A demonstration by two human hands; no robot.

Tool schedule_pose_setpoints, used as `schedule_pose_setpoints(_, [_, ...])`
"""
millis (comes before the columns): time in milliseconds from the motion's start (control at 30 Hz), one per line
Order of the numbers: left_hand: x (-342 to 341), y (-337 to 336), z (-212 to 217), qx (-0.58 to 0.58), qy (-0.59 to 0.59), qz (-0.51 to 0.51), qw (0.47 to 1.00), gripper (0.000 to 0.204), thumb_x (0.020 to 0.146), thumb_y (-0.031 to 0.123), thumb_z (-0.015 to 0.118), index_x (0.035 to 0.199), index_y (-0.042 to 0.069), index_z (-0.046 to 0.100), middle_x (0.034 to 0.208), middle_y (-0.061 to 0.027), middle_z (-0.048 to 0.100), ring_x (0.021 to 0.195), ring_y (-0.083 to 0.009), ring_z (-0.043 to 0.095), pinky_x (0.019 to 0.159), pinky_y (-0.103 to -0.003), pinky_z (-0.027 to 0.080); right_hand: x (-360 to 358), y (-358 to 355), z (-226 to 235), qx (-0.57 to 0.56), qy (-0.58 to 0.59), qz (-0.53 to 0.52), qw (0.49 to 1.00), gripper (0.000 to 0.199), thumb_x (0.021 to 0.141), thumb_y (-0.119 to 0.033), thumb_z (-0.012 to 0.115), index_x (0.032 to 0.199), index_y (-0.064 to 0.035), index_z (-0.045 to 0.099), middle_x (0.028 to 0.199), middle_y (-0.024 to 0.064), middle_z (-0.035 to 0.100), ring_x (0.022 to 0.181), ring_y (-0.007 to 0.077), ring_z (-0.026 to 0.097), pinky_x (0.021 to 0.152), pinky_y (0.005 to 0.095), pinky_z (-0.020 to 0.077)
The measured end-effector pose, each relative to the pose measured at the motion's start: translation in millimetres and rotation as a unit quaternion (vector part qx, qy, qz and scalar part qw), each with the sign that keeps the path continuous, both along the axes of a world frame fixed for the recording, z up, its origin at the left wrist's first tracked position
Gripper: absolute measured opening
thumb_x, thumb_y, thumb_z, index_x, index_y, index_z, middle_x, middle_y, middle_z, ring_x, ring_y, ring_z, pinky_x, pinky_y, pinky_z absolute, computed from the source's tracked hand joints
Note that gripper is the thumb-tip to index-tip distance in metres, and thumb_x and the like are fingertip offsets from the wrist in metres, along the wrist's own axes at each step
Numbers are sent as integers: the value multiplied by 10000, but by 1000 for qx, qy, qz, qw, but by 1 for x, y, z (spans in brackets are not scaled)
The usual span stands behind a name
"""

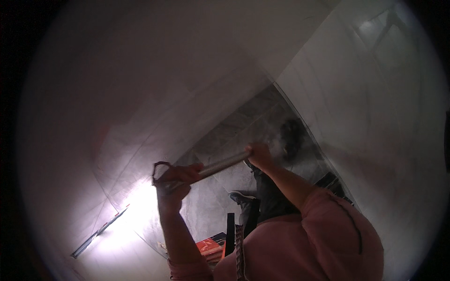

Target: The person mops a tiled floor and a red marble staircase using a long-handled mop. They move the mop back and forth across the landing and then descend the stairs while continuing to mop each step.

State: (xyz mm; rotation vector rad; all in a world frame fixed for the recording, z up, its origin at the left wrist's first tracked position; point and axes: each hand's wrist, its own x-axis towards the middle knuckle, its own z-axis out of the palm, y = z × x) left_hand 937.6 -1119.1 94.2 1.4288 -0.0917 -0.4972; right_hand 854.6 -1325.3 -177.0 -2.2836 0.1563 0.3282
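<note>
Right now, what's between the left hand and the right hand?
A long, straight greyish bar spans the gap in the head view, held by the left hand and right hand; grey floor shows beyond it.

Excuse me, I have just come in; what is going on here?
A person in a pink top grips a long bar in both hands above a grey tiled floor. The left hand is beside a dark loop; the right hand grips farther right. At lower left, a slim strip shows beside a bright glow.
</note>
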Motion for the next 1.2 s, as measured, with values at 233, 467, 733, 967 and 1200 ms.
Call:
schedule_pose_setpoints(233, [9,-28,40,221,-5,170,960,123,641,-48,509,744,-2,558,841,-152,611,899,-285,573,795,-381,441,125,-15,17,2,-83,180,980,184,664,-98,572,844,-121,601,809,94,585,830,274,552,730,422,414])
schedule_pose_setpoints(467, [-100,7,62,307,-133,191,923,122,691,-111,530,713,8,540,800,-181,614,792,-262,614,798,-377,468,70,43,17,60,-63,444,892,89,615,-177,579,685,-123,563,721,93,557,754,294,555,616,449,428])
schedule_pose_setpoints(733, [-193,106,155,505,-76,144,848,130,788,98,536,821,39,648,807,-59,631,733,-129,595,653,-232,467,-8,200,85,198,-121,452,861,83,660,-216,529,651,-133,534,696,68,544,739,271,543,620,428,415])
schedule_pose_setpoints(967, [-234,46,189,673,-23,66,736,126,752,24,519,835,26,614,858,-65,625,756,-144,589,697,-256,464,-96,308,96,352,-130,473,797,78,614,-142,582,663,-102,537,713,86,527,759,267,530,668,376,430])
schedule_pose_setpoints(1200, [-357,106,229,536,-107,278,790,141,731,-17,533,858,8,588,921,-103,605,836,-177,577,755,-292,450,-173,288,176,274,-166,525,789,138,621,-213,596,648,-103,518,657,83,517,712,277,541,669,414,410])
